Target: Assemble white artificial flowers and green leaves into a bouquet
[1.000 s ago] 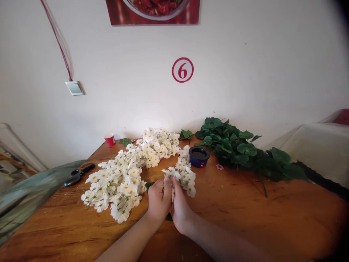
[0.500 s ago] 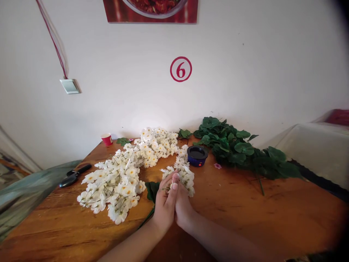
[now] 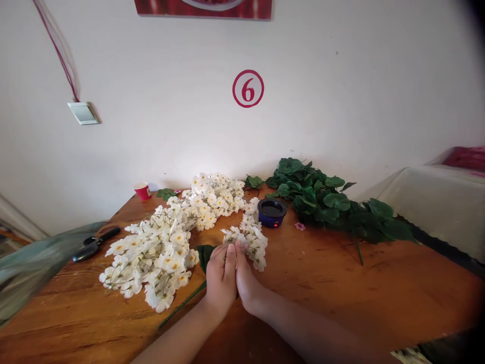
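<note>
My left hand (image 3: 221, 273) and my right hand (image 3: 248, 279) are closed and pressed together, thumbs side by side, low over the front of the table. A green artificial stem (image 3: 182, 306) with a dark leaf (image 3: 204, 256) runs into my left hand. Thin stalks show between its fingers. Whatever lies between the palms is hidden. Just beyond my fingertips is a small bunch of white artificial flowers (image 3: 252, 240). Left of my hands spreads a larger pile of white flowers (image 3: 166, 242).
A round blue pot (image 3: 272, 213) with a black top and red light stands behind the small bunch. Green leaves (image 3: 333, 202) are heaped at right, near a pink blossom (image 3: 299, 226). Black-handled pliers or cutters (image 3: 94, 244) and a red paper cup (image 3: 142, 191) are at left.
My hands have pressed closer together and my fingertips have lowered. More of the green stem shows beside my left wrist. The view has shifted slightly.
</note>
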### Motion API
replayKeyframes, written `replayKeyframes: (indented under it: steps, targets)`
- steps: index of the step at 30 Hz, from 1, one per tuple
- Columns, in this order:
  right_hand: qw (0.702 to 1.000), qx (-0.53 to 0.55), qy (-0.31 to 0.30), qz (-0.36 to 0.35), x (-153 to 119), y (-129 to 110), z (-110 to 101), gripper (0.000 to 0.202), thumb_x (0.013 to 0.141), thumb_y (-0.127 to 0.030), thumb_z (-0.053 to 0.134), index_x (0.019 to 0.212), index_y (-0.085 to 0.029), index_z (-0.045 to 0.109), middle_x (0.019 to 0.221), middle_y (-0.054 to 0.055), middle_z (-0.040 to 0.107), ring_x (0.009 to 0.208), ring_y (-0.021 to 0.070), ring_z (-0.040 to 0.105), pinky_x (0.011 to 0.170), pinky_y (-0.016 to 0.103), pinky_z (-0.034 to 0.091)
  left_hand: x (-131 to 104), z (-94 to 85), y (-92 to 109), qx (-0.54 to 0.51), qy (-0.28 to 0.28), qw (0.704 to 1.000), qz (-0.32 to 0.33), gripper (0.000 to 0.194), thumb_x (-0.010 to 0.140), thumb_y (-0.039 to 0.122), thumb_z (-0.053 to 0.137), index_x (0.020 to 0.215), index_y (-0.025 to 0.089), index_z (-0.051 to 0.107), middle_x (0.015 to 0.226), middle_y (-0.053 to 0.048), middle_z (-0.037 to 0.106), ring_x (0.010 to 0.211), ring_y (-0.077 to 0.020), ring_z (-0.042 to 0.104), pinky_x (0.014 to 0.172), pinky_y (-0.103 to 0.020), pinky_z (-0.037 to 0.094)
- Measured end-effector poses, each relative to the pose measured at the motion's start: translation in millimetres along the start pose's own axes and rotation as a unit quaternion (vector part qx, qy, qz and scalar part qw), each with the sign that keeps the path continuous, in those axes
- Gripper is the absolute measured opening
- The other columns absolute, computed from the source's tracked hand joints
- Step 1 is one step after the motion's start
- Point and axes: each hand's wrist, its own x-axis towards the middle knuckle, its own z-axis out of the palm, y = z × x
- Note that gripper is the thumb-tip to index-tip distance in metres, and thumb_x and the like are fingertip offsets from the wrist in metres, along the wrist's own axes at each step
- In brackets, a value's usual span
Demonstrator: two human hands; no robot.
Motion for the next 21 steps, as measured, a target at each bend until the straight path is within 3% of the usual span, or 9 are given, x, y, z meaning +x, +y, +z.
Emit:
replayKeyframes:
  steps: [4, 9, 11, 14, 18, 21]
  targets:
    - [0.999, 0.005, 0.032, -0.002, 0.1, 0.2, -2.0, 0.063, 0.083, -0.066, 0.051, 0.132, -0.027, 0.057, 0.139, 0.004, 0.056, 0.136, 0.019, 0.041, 0.113, 0.035, 0.031, -1.5, 3.4, -2.6, -0.038, -0.012, 0.999, -0.004, 0.039, 0.1, 0.036, 0.035, 0.118, 0.025, 0.067, 0.124, -0.006, 0.066, 0.121, -0.022, 0.056, 0.108, -0.042, 0.04]
    - [1.0, 0.027, 0.012, 0.009, 1.0, 2.6, -6.1, 0.062, 0.083, -0.067, 0.051, 0.126, -0.024, 0.061, 0.133, 0.006, 0.061, 0.13, 0.0225, 0.049, 0.108, 0.035, 0.037, -2.6, 9.6, -4.5, -0.073, -0.008, 0.997, -0.033, 0.04, 0.1, 0.039, 0.034, 0.119, 0.024, 0.065, 0.136, -0.007, 0.057, 0.126, -0.0215, 0.051, 0.109, -0.041, 0.039]
    - [0.999, 0.032, 0.024, 0.005, 1.3, 1.3, -5.3, 0.058, 0.083, -0.065, 0.052, 0.122, -0.024, 0.063, 0.13, 0.005, 0.063, 0.128, 0.0225, 0.051, 0.107, 0.034, 0.039, -1.6, 10.6, -4.2, -0.081, -0.013, 0.995, -0.049, 0.039, 0.099, 0.041, 0.036, 0.113, 0.022, 0.067, 0.125, -0.008, 0.064, 0.119, -0.0212, 0.056, 0.105, -0.038, 0.042]
    - [0.997, 0.014, 0.068, 0.036, 0.5, -2.2, -2.2, 0.058, 0.084, -0.064, 0.05, 0.123, -0.023, 0.062, 0.134, 0.004, 0.06, 0.131, 0.0203, 0.048, 0.11, 0.033, 0.035, 1.9, 9.4, -4.1, -0.059, -0.028, 0.995, -0.074, 0.041, 0.098, 0.043, 0.036, 0.093, 0.018, 0.068, 0.095, -0.007, 0.071, 0.092, -0.0197, 0.065, 0.087, -0.033, 0.049]
    - [0.993, 0.015, 0.087, 0.08, -0.4, -2.6, 0.0, 0.06, 0.085, -0.064, 0.047, 0.127, -0.024, 0.059, 0.14, 0.002, 0.055, 0.135, 0.0179, 0.043, 0.113, 0.033, 0.031, 6.8, 6.0, -3.6, 0.05, -0.015, 0.996, -0.069, 0.044, 0.098, 0.043, 0.035, 0.07, 0.018, 0.057, 0.068, -0.004, 0.063, 0.064, -0.0163, 0.057, 0.064, -0.029, 0.043]
    - [0.995, 0.016, 0.08, 0.051, 1.1, 2.2, -1.4, 0.055, 0.084, -0.061, 0.05, 0.125, -0.027, 0.062, 0.142, -0.001, 0.053, 0.138, 0.0182, 0.039, 0.115, 0.035, 0.027, 7.8, 4.6, -1.7, 0.088, 0.008, 0.995, -0.054, 0.044, 0.098, 0.041, 0.035, 0.064, 0.019, 0.052, 0.061, -0.002, 0.058, 0.056, -0.0145, 0.052, 0.057, -0.028, 0.038]
